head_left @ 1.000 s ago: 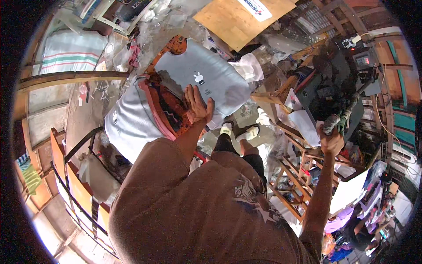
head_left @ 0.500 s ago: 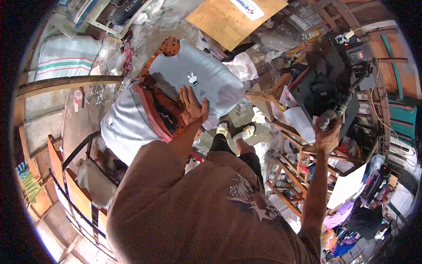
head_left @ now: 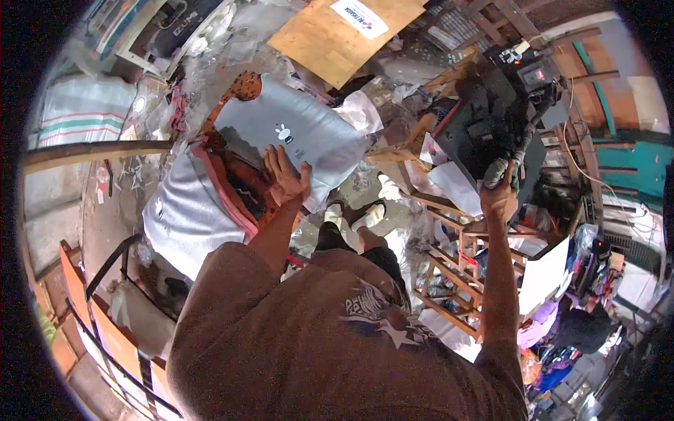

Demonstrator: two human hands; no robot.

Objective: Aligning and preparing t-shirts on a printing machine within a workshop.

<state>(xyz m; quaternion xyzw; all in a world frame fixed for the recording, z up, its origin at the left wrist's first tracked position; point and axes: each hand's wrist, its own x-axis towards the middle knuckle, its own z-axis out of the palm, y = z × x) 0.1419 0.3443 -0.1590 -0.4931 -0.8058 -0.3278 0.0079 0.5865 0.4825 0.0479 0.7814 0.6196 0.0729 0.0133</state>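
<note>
Under the left hand [head_left: 286, 180], a mottled orange-brown board [head_left: 246, 85] carries grey fabric [head_left: 316, 121]; beside the right hand [head_left: 498, 198], a wooden stand [head_left: 418, 132] bears a black machine [head_left: 483, 116].

Lighting was uneven. Glare washed out white panel [head_left: 544, 277]; grey fabric [head_left: 330, 130] carried soft sheen. Brown shirt [head_left: 295, 351] looked dim, grainy; black slab [head_left: 463, 144] sank into shadow. Fisheye bowed wooden beam [head_left: 98, 156], rim fell to black.

A cluttered room with a grey floor [head_left: 362, 184] strewn with clear plastic [head_left: 210, 50]. A wooden beam [head_left: 98, 154] crosses the left; below it are orange panels [head_left: 118, 335] with black rails [head_left: 93, 324]. Right: a slatted wooden frame [head_left: 446, 313] and a partly teal wall [head_left: 635, 160], unevenly lit.
</note>
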